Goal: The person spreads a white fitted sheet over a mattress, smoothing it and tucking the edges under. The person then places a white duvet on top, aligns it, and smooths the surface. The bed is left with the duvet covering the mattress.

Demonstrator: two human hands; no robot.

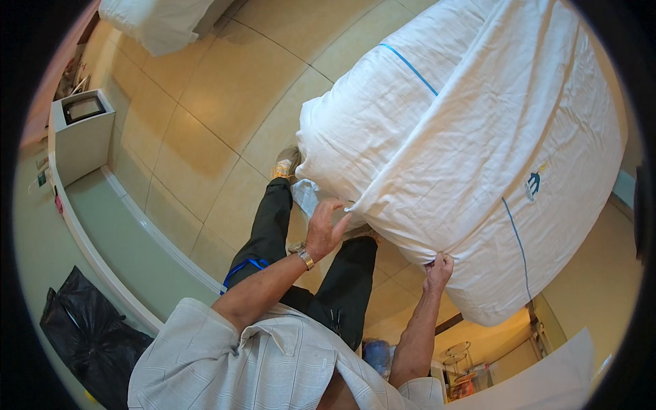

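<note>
A bed covered in white bedding (461, 128) fills the right side, with blue stripes and a small printed emblem on the cloth. My right hand (438, 271) pinches the edge of the white cover at the near side of the bed. My left hand (326, 230) is raised beside the pointed end of a cover fold, thumb and fingers apart; whether a fingertip touches the cloth I cannot tell. Below the bed's corner, a piece of white cloth (306, 196) hangs near my shoe.
Tiled floor (205, 118) lies left of the bed. A white cabinet (84, 138) stands at the far left, a black plastic bag (92, 333) at lower left. Another white-covered piece (154, 25) is at the top. A blue water jug (377, 356) stands near my right arm.
</note>
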